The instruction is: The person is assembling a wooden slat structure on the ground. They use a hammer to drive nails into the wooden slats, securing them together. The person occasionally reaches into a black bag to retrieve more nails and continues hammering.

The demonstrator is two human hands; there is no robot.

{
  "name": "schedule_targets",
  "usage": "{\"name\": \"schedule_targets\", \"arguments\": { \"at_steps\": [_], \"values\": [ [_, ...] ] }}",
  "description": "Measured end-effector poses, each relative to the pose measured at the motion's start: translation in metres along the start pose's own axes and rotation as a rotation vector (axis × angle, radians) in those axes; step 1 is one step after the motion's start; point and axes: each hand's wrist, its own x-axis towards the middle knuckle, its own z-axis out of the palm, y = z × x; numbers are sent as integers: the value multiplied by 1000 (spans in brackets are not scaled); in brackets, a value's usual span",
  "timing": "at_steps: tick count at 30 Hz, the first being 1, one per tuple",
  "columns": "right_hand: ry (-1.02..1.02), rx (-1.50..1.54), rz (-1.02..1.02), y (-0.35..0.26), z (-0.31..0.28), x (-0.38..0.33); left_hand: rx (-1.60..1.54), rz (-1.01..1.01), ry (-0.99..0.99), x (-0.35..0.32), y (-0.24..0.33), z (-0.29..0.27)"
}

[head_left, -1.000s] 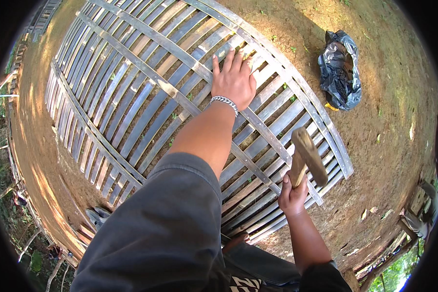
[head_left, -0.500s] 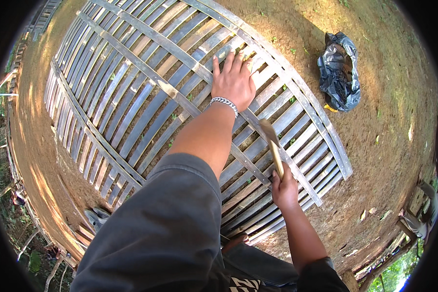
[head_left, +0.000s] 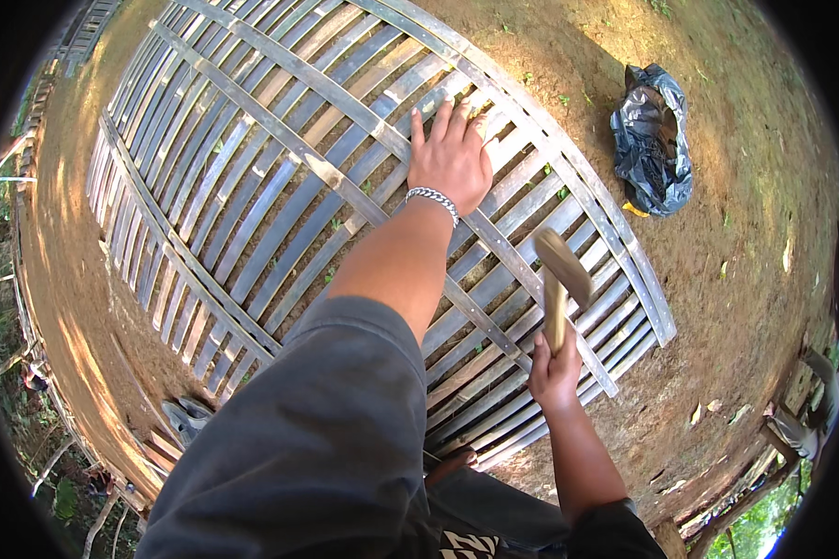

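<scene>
A large panel of bamboo slats (head_left: 294, 210) lies on the ground in front of me, its slats crossed by several long strips. My left hand (head_left: 450, 166), with a silver chain bracelet (head_left: 431, 195) at the wrist, rests flat on the slats near the far right edge, fingers spread. A hammer (head_left: 556, 303) with a pale wooden handle and dark head is in the closed grip of my right hand (head_left: 556, 369). Its head is raised above the panel's right part, apart from the slats. Whether anything small lies under my left palm is hidden.
A black plastic bag (head_left: 653, 140) stands open on the bare soil to the right of the panel. Dark shoes (head_left: 186, 417) lie by the panel's near left side. Wooden poles and greenery line the rim of the view.
The hammer's head has swung up and to the right, its handle now more upright. My right hand has moved slightly right. The left hand stays almost in place on the slats.
</scene>
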Motion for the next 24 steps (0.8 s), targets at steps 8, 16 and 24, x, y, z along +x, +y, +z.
{"name": "schedule_targets", "arguments": {
  "at_steps": [8,16,24],
  "values": [
    [-121,-122,21,-4,-2,-2,0,-3,9,4,1,-1],
    [1,103,-118,-4,-3,-1,-25,9,33,1,3,-1],
    [29,129,-117,-5,-9,2,-33,-2,50,2,-1,-2]
  ]
}}
